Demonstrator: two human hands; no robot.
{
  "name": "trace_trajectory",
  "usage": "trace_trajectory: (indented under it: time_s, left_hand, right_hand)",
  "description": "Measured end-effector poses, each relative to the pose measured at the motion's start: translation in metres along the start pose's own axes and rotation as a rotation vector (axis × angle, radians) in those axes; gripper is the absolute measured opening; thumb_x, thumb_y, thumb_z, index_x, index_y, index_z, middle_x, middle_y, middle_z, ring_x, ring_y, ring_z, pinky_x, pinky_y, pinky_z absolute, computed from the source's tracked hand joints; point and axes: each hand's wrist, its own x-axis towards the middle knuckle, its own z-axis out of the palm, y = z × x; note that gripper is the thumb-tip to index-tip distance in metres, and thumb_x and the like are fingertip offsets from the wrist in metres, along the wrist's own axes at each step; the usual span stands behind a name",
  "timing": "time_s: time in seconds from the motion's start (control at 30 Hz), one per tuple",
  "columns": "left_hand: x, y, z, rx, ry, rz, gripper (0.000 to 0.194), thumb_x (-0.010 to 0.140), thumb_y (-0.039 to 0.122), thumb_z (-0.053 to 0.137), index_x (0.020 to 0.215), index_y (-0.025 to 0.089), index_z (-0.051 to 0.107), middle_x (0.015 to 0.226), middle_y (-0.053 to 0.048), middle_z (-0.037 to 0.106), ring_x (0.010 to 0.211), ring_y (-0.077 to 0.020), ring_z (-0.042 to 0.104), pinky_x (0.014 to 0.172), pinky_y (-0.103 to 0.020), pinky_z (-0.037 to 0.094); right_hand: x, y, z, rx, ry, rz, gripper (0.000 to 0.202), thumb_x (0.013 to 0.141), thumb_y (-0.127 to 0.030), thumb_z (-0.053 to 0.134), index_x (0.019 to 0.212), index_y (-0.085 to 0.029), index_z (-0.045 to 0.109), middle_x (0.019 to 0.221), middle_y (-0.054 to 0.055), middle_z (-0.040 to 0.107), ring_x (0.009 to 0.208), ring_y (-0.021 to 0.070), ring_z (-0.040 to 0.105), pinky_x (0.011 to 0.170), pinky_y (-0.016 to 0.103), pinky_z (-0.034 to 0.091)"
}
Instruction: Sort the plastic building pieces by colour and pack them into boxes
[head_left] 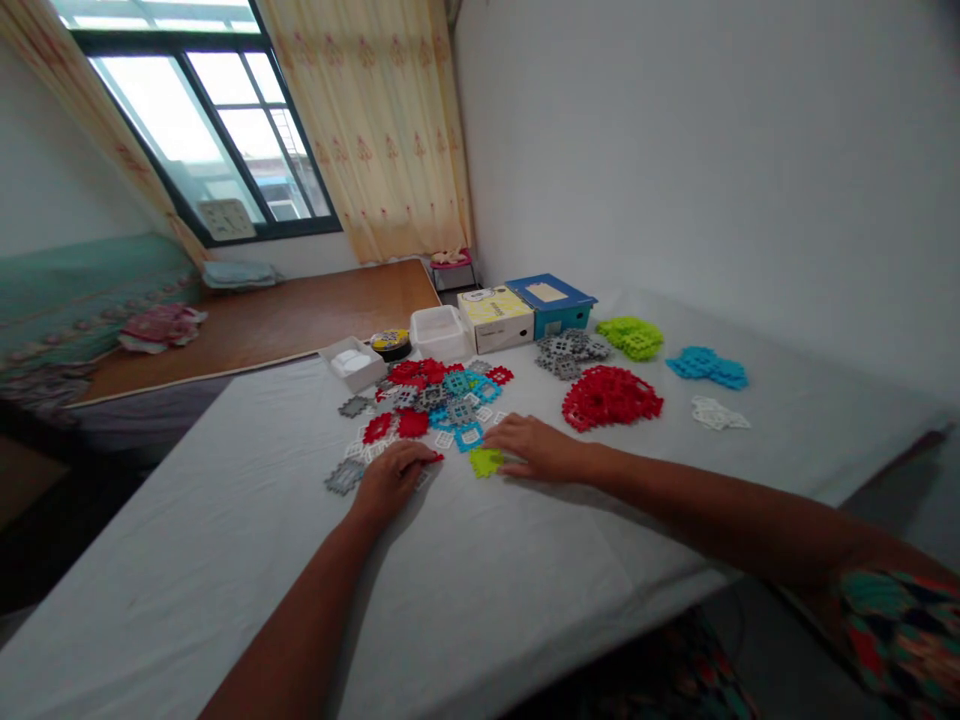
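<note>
My left hand [394, 482] is closed at the near edge of a mixed heap of plastic interlocking tiles [431, 395]. The tip of a red interlocking tile [437, 457] shows at its fingertips; most of it is hidden. Stretched out flat, the fingers of my right hand [538, 447] lie at the heap's right side. Touching or just over a lime-green tile [485, 461], they are also beside a blue square tile [469, 436]. A grey tile [344, 477] lies left of my left hand.
Sorted piles of red [611, 397], grey [571, 350], lime-green [631, 338], blue [708, 367] and white tiles [718, 413] lie to the right. Behind the heap stand a white box [352, 364], a round tin [391, 344], a clear tub [438, 330], a yellow box [496, 318] and a blue box [553, 302].
</note>
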Motion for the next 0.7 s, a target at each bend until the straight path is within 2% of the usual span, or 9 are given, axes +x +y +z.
trace_trajectory:
  time_s: [0.1, 0.2, 0.27, 0.37, 0.47, 0.57, 0.63, 0.7]
  left_hand:
    - [-0.001, 0.001, 0.000, -0.001, 0.017, 0.002, 0.028, 0.082, 0.012, 0.048, 0.091, 0.022, 0.073, 0.096, -0.004, 0.073, 0.091, -0.0181, 0.066, 0.086, -0.032, 0.052]
    - [-0.001, 0.002, 0.002, 0.011, 0.011, -0.006, 0.028, 0.082, 0.011, 0.048, 0.090, 0.022, 0.073, 0.096, -0.004, 0.073, 0.091, -0.0184, 0.066, 0.086, -0.033, 0.052]
    - [-0.001, 0.002, 0.003, 0.014, -0.007, -0.008, 0.029, 0.081, 0.011, 0.048, 0.091, 0.022, 0.073, 0.096, -0.004, 0.073, 0.092, -0.0185, 0.066, 0.086, -0.033, 0.052]
    - [0.000, 0.001, 0.003, 0.004, -0.021, -0.006, 0.028, 0.083, 0.013, 0.048, 0.092, 0.022, 0.073, 0.096, -0.004, 0.073, 0.093, -0.0187, 0.066, 0.087, -0.033, 0.052]
    - [-0.001, -0.002, 0.003, -0.004, -0.017, -0.003, 0.028, 0.084, 0.015, 0.048, 0.093, 0.023, 0.073, 0.097, -0.003, 0.073, 0.093, -0.0189, 0.067, 0.087, -0.034, 0.052]
    - [-0.002, -0.004, 0.002, -0.004, -0.009, -0.005, 0.027, 0.084, 0.016, 0.048, 0.093, 0.023, 0.073, 0.097, -0.003, 0.073, 0.094, -0.0190, 0.067, 0.088, -0.034, 0.052]
    - [-0.002, -0.005, 0.001, 0.003, -0.008, -0.005, 0.027, 0.084, 0.017, 0.048, 0.093, 0.023, 0.073, 0.098, -0.003, 0.073, 0.094, -0.0192, 0.067, 0.088, -0.034, 0.053]
    - [-0.002, -0.004, 0.001, 0.018, -0.011, -0.007, 0.028, 0.083, 0.016, 0.048, 0.093, 0.024, 0.073, 0.098, -0.003, 0.074, 0.094, -0.0194, 0.067, 0.088, -0.035, 0.053]
  right_hand:
    - [0.007, -0.020, 0.017, -0.123, -0.055, 0.027, 0.042, 0.092, -0.038, 0.058, 0.129, -0.020, 0.057, 0.135, 0.012, 0.057, 0.117, 0.0284, 0.051, 0.089, 0.043, 0.047]
    - [0.005, -0.022, 0.022, -0.136, -0.047, 0.009, 0.032, 0.095, -0.035, 0.052, 0.122, -0.020, 0.062, 0.132, 0.011, 0.059, 0.114, 0.0270, 0.052, 0.091, 0.043, 0.046]
    - [0.002, -0.022, 0.022, -0.064, -0.016, -0.017, 0.032, 0.094, -0.037, 0.056, 0.119, -0.018, 0.063, 0.129, 0.011, 0.061, 0.112, 0.0253, 0.053, 0.095, 0.042, 0.044]
    - [-0.006, -0.024, 0.017, 0.079, 0.064, 0.019, 0.040, 0.085, -0.040, 0.068, 0.116, -0.016, 0.063, 0.125, 0.013, 0.062, 0.111, 0.0237, 0.055, 0.097, 0.038, 0.045]
    - [-0.014, -0.024, 0.008, 0.148, 0.134, 0.036, 0.034, 0.081, -0.035, 0.071, 0.109, -0.017, 0.065, 0.119, 0.012, 0.064, 0.109, 0.0226, 0.057, 0.094, 0.037, 0.046]
    - [-0.023, -0.008, -0.011, 0.119, 0.193, 0.037, 0.027, 0.083, -0.028, 0.068, 0.107, -0.018, 0.065, 0.120, 0.012, 0.064, 0.111, 0.0225, 0.057, 0.095, 0.038, 0.045]
    - [-0.031, 0.017, -0.030, 0.056, 0.260, 0.097, 0.024, 0.084, -0.027, 0.065, 0.107, -0.018, 0.065, 0.121, 0.012, 0.064, 0.113, 0.0231, 0.057, 0.097, 0.041, 0.043]
    - [-0.041, 0.054, -0.051, -0.020, 0.354, 0.233, 0.023, 0.084, -0.028, 0.064, 0.105, -0.020, 0.067, 0.119, 0.011, 0.065, 0.112, 0.0241, 0.058, 0.098, 0.044, 0.043]
